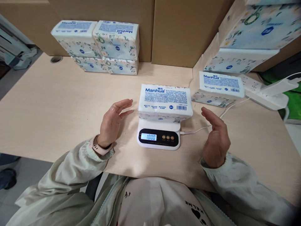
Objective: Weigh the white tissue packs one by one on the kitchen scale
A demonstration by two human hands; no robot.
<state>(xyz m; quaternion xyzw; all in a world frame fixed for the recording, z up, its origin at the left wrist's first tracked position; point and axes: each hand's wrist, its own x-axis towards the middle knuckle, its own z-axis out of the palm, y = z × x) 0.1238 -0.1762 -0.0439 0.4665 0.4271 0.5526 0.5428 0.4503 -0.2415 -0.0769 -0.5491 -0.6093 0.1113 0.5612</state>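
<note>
A white pack of tissues with blue "Manhua" print rests on a white digital kitchen scale. The scale's lit display appears to read 100.0, with three round buttons to its right. To the left of the pack is my left hand, fingers stretched out and apart from it, a pink watch band on the wrist. My right hand stands off on the other side, palm turned inward, fingers extended, touching nothing. Neither hand holds anything.
Several tissue packs are stacked at the back left; more packs are piled at the back right. One pack lies beside a white power strip. A white cable runs from the scale. Brown cardboard stands behind the table.
</note>
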